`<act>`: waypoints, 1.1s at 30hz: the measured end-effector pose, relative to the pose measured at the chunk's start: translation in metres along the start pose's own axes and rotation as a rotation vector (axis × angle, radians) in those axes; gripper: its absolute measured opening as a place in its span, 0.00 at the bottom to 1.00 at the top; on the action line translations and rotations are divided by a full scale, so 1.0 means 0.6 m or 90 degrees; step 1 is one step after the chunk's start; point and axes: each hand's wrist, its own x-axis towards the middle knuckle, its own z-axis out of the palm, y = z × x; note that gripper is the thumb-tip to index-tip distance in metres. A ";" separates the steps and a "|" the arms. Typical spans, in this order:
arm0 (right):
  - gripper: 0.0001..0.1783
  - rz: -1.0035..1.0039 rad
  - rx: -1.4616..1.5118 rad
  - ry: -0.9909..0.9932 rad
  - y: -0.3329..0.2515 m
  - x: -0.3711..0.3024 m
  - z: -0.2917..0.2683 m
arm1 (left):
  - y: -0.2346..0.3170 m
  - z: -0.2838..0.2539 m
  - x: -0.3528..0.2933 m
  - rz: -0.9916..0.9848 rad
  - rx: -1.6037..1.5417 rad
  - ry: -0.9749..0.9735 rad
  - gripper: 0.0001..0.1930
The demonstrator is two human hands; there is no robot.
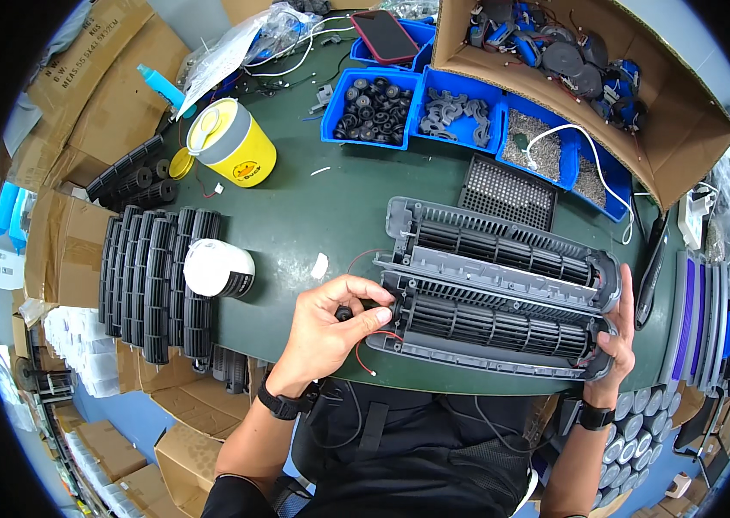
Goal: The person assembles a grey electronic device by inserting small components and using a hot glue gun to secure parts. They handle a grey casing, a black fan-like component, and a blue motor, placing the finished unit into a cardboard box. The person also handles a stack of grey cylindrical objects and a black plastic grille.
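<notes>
At the left end of the nearer grey housing [479, 355], the left hand [330, 321] pinches with thumb and forefinger; a dark round piece [344, 312] seems to sit by its palm, partly hidden. The right hand [614, 350] touches that housing's right end. Just beyond the housing lies a second grey housing [495, 269]; left of it stand a white tub [209, 266] and black rollers [156, 289].

Black wristbands [285, 403], black sleeve [240, 498], dark clothing [408, 470]
</notes>
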 end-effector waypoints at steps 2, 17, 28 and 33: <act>0.65 0.000 0.004 0.002 0.001 0.000 0.001 | -0.001 0.000 -0.001 0.000 -0.019 -0.003 0.09; 0.66 -0.001 0.012 -0.024 0.006 0.003 -0.010 | -0.002 0.009 0.000 0.043 -0.026 -0.003 0.10; 0.66 -0.014 -0.010 -0.035 0.009 0.006 -0.011 | 0.001 0.008 -0.002 0.031 -0.004 -0.006 0.11; 0.66 -0.011 -0.004 -0.014 0.012 0.005 -0.018 | 0.055 -0.040 -0.011 -0.087 -0.112 -0.008 0.18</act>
